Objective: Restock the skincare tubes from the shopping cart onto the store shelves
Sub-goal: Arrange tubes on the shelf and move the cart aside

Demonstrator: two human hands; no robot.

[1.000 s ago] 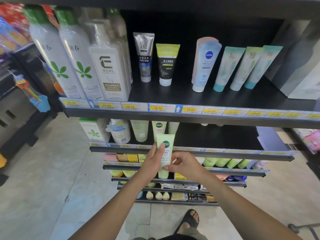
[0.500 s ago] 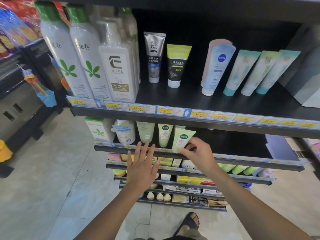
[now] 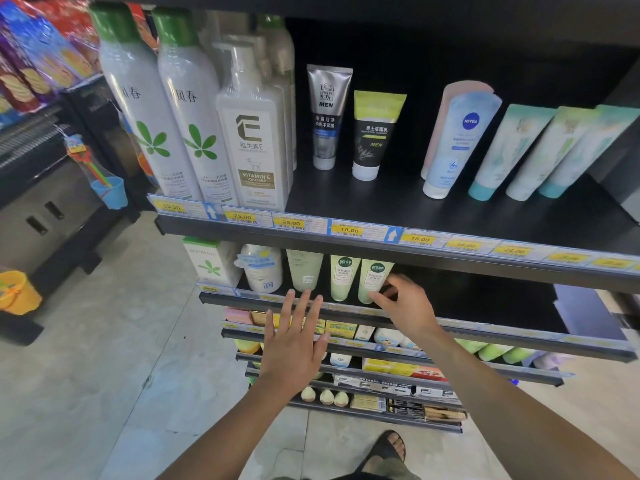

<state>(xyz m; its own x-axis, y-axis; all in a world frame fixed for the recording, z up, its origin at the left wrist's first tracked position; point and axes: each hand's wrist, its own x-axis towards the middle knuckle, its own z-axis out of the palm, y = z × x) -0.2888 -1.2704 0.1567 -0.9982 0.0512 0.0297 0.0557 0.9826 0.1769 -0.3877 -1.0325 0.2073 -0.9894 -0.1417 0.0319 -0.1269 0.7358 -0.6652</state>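
A pale green skincare tube [image 3: 373, 276] stands cap-down on the second shelf [image 3: 502, 332], right beside a matching tube [image 3: 343, 277]. My right hand [image 3: 410, 308] pinches its lower end, thumb at the cap and fingers curled behind its right side. My left hand [image 3: 294, 344] hovers flat with fingers spread in front of the shelf rim, just left of the tubes, holding nothing. The shopping cart is out of view.
A darker green tube [image 3: 304, 271], a white bottle [image 3: 261, 270] and a box [image 3: 207, 261] fill the shelf's left. To the right of my right hand the shelf is bare black. Above, the top shelf [image 3: 450, 216] carries bottles and tubes. Lower shelves hold small boxes.
My right hand carried the tube up from in front of the shelves and stood it upright beside its match. My left hand let go of it and opened flat.
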